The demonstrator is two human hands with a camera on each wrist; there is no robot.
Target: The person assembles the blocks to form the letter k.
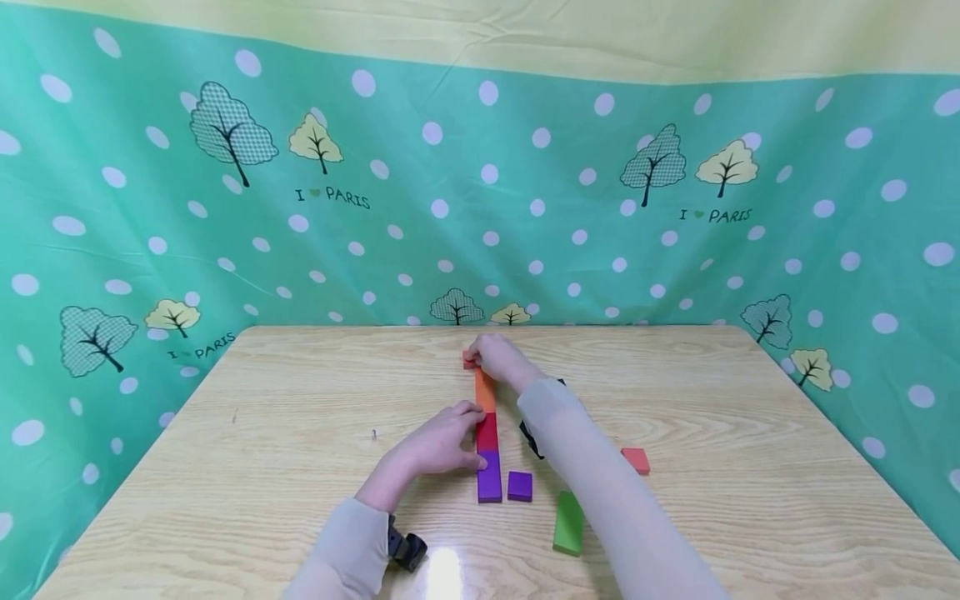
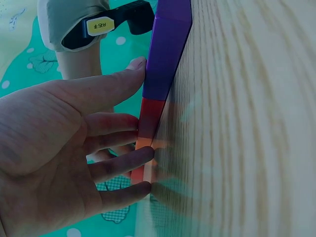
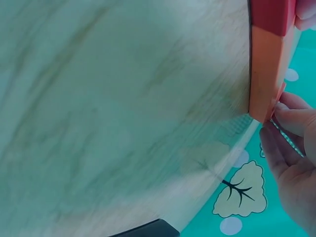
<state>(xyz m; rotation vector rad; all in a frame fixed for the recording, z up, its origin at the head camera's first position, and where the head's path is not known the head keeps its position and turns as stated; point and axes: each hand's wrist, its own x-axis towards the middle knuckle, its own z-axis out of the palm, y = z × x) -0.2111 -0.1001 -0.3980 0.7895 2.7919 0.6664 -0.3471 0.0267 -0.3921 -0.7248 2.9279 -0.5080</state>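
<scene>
Polka-dotted teal cloth point(image 1: 405, 179) behind wood-grain tabletop point(image 1: 300, 433). Right hand point(image 1: 501, 358) pinches small red block point(image 1: 467, 363) at far end of row; on the grip's near side run orange block point(image 1: 486, 393), crimson block point(image 1: 488, 433), long purple block point(image 1: 490, 485). Left hand point(image 1: 447, 439) spread alongside, thumb touching the purple. Left wrist view alone reveals yellow label point(image 2: 100, 26) on black wrist device point(image 2: 140, 18).
</scene>
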